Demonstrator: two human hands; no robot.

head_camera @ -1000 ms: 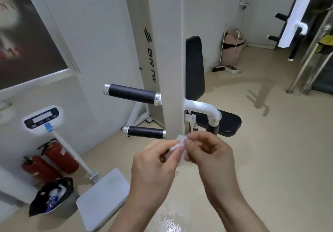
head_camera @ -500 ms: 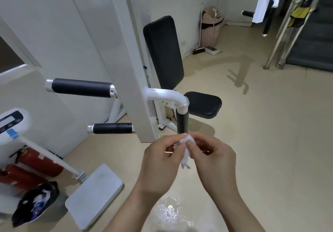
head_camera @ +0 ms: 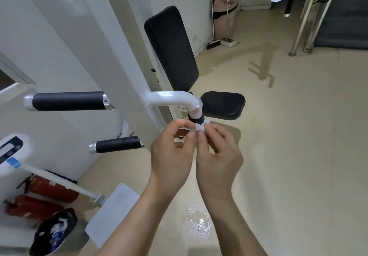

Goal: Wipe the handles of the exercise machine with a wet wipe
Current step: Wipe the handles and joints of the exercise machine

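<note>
A small white wet wipe (head_camera: 200,127) is bunched between the fingertips of both hands, right below the downward black handle (head_camera: 196,119) on the white curved tube (head_camera: 175,100). My left hand (head_camera: 171,154) pinches the wipe from the left; my right hand (head_camera: 218,156) pinches it from the right. Most of that handle is hidden behind the wipe and my fingers. Two horizontal black handles stick out to the left of the white upright: an upper handle (head_camera: 67,101) and a lower handle (head_camera: 117,144).
The machine's black backrest (head_camera: 171,46) and seat pad (head_camera: 223,104) stand behind the handle. A white scale (head_camera: 111,212), two red fire extinguishers (head_camera: 49,191) and a black bag (head_camera: 53,232) lie at lower left. A bin and broom (head_camera: 225,17) stand far back.
The view has shifted down and closer to the machine. Both hands have risen with the wipe until it sits just under the downward handle.
</note>
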